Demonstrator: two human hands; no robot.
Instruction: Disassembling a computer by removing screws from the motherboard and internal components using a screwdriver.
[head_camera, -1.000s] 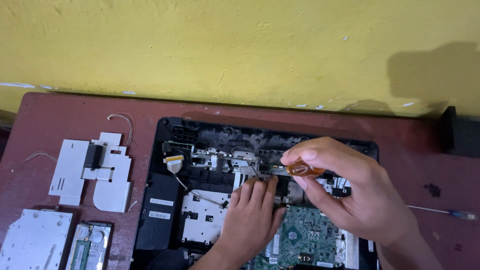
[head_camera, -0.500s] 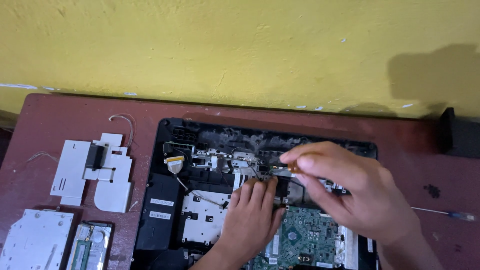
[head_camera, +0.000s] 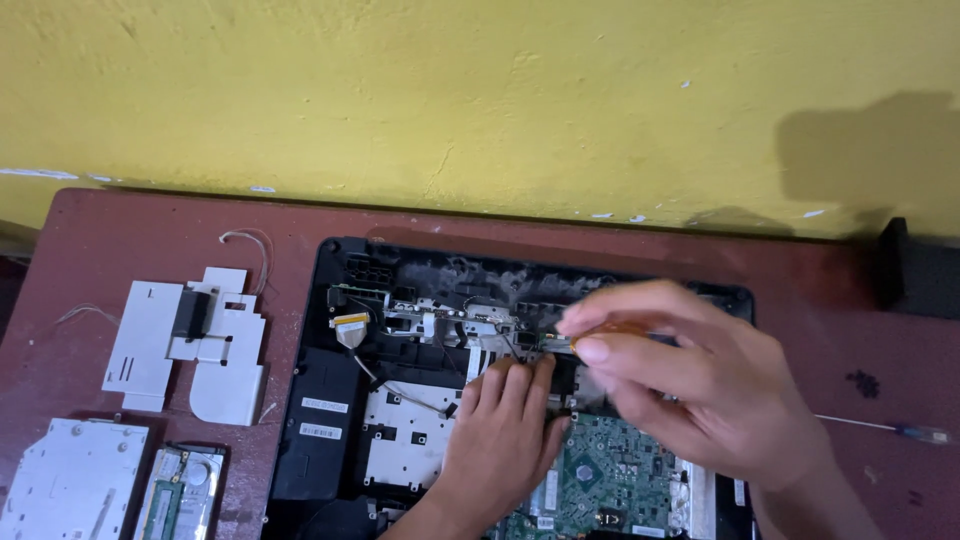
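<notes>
Hands (head_camera: 500, 440) x2, laptop (head_camera: 400, 400) x1, screwdriver (head_camera: 610, 330) x1

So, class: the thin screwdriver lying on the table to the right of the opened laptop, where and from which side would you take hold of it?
Grip the spare screwdriver by its short coloured handle at the right-hand end, coming from above. It lies flat on the bare red-brown table, the thin metal shaft pointing left toward the laptop. The handle is probably the thicker part, with open table around it; the shaft looks too slim to pinch securely.

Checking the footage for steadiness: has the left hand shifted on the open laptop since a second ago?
No. The left hand still rests beside the green circuit board.
</notes>
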